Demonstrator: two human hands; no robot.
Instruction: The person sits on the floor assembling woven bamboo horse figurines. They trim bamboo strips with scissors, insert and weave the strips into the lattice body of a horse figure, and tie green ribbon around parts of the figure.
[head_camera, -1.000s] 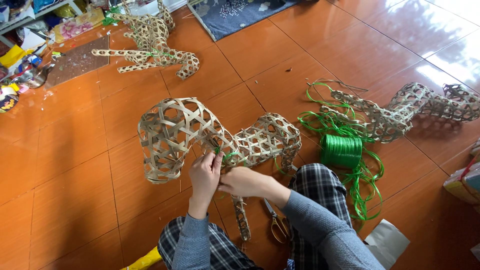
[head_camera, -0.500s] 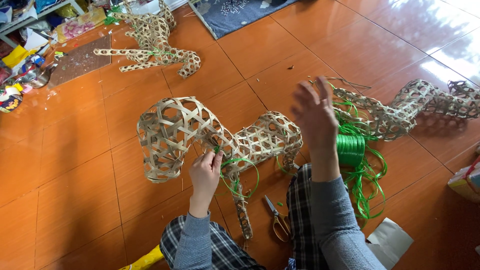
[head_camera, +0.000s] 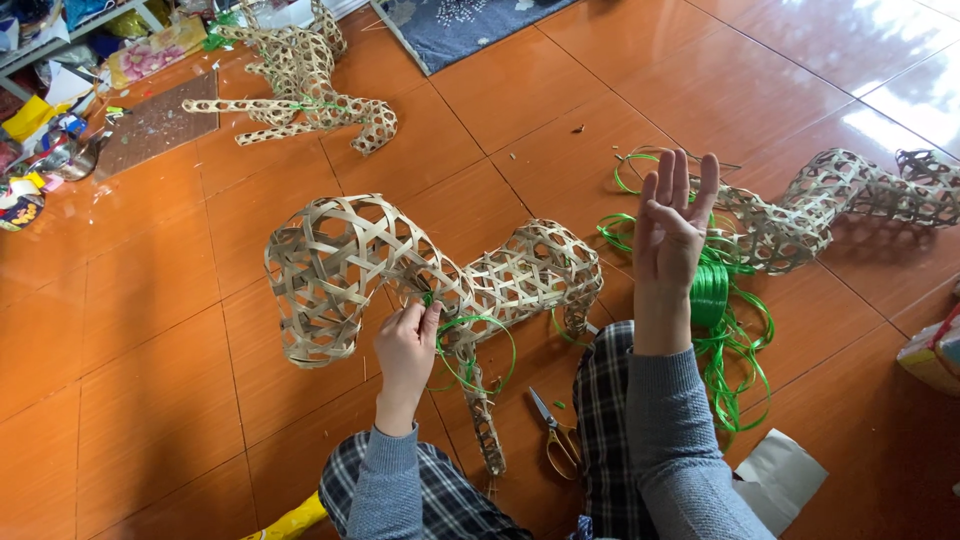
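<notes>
Left hand (head_camera: 405, 345) pinches a thin green ribbon (head_camera: 478, 345) against the neck of a woven bamboo animal frame (head_camera: 400, 265), which lies on the orange tiled floor (head_camera: 130, 330) in front of the person's knees. Right hand (head_camera: 672, 225) is raised with fingers spread apart, holding nothing, above a spool of green ribbon (head_camera: 710, 295). Scissors (head_camera: 555, 435) lie by the plaid trouser leg. Another woven frame (head_camera: 830, 200) rests to the right.
</notes>
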